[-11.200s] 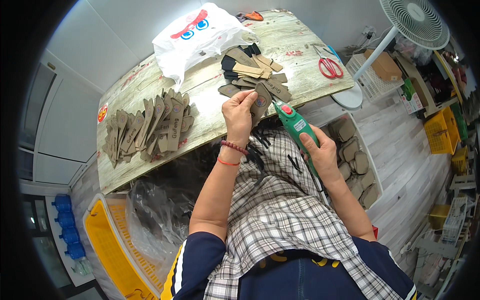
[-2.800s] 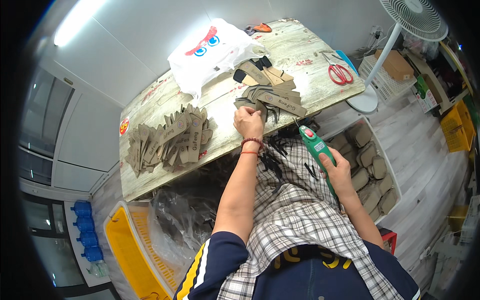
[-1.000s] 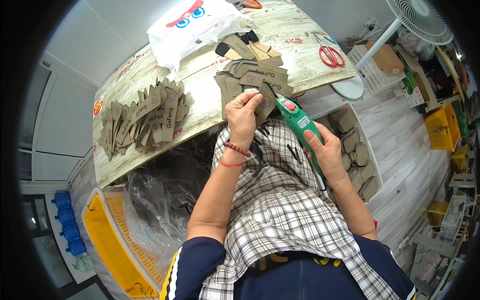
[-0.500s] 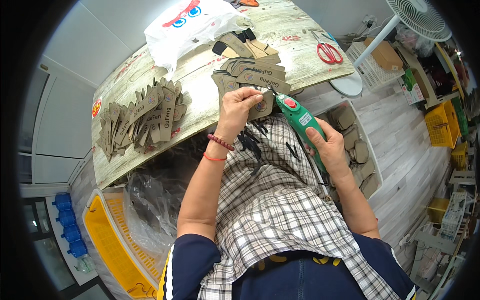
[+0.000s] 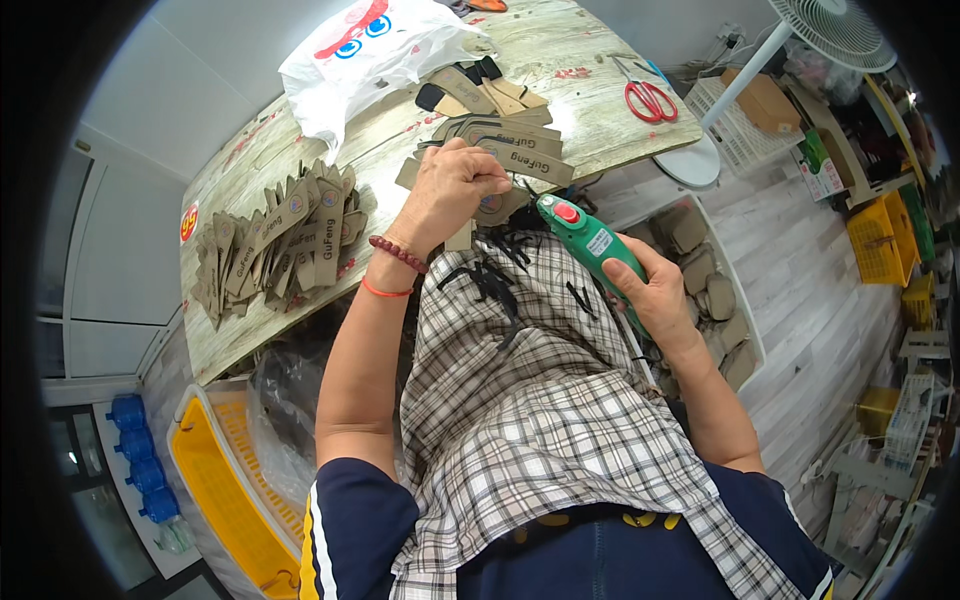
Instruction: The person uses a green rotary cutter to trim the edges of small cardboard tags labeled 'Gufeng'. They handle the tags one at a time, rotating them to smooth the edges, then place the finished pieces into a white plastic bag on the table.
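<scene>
Clock directions are taken from the middle of the view, with twelve at the far side. The left hand [image 5: 455,190] is found just above centre, toward twelve, with thumb and fingertips pinched together on a tan strap [image 5: 492,207]. The strap is located at the near edge of the table [image 5: 615,140], its round emblem turned upward. The right hand [image 5: 650,290], at three o'clock, is wrapped around a green power tool [image 5: 590,238], by which the thin tip is pointed toward ten, close to the strap; whether contact is made cannot be told.

Beyond the left hand, toward twelve, a stack of straps [image 5: 525,160] is laid out, partly covered by the fingers. A larger pile of straps [image 5: 280,238] is heaped on the table at ten. A white bag [image 5: 385,75] is placed at eleven, and red-handled scissors [image 5: 650,102] are laid at one. Black scraps [image 5: 495,285] are scattered over the checked apron [image 5: 540,420] below the hands. Tan pads [image 5: 722,298] are held in a white tub at three. A yellow basket [image 5: 215,475] is stood at eight, and a fan [image 5: 835,30] at two.
</scene>
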### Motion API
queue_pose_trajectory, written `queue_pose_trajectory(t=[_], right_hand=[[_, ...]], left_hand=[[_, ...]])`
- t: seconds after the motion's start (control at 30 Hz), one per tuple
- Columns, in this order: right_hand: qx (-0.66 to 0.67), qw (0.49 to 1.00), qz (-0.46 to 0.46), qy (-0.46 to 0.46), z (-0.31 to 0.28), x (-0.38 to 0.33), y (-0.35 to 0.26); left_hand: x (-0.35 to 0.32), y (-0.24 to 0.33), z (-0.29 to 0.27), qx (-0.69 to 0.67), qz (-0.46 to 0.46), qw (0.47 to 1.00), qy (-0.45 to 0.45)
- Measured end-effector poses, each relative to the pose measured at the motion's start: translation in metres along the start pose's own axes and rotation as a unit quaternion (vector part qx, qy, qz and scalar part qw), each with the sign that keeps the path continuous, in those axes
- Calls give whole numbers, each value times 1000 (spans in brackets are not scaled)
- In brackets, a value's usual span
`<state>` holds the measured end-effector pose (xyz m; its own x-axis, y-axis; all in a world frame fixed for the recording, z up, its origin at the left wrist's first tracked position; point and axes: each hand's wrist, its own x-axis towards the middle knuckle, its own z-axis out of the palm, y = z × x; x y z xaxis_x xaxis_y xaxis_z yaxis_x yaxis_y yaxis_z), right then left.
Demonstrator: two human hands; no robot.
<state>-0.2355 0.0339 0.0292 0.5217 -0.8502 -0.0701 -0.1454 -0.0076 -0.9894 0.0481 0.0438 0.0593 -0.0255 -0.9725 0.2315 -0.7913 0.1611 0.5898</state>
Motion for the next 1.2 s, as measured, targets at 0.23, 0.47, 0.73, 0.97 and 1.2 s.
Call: queue_pose_trajectory(t=[0.23,0.47,0.73,0.97,1.2], right_hand=[[6,1000,-15,12,5,5,10],[25,998,9,56,19,1,14],[13,999,5,48,29,0,12],[5,998,9,60,38,4,3],[-7,996,-6,87,24,5,6]], left_hand=[[0,9,4,-16,-46,999,-3],[-25,-11,42,-502,-223,813,192],[-30,-7,72,-558,-212,727,338],[-28,1,88,-541,-193,725,380],[-46,-47,-14,-367,-196,730,542]])
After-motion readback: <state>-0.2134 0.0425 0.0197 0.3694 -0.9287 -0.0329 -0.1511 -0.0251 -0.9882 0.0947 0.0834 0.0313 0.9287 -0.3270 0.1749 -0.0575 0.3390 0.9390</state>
